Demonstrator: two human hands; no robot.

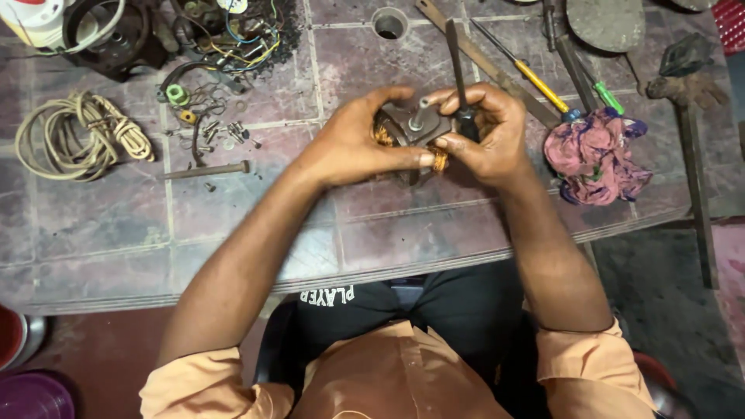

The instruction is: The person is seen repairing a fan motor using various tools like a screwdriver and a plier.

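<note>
Steadying the small motor (415, 128) in my left hand (365, 143), I grip the dark screwdriver (459, 85) upright in my right hand (489, 132); keeping both holds firm should stop slipping.

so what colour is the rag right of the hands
Pink with blue-purple patches, the rag, seen in the head view.

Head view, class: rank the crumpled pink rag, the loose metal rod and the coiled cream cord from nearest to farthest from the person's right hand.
Measured from the right hand:
1. Crumpled pink rag, just to its right on the table.
2. Loose metal rod, to the left, beyond the left hand.
3. Coiled cream cord, far left of the table.
</note>
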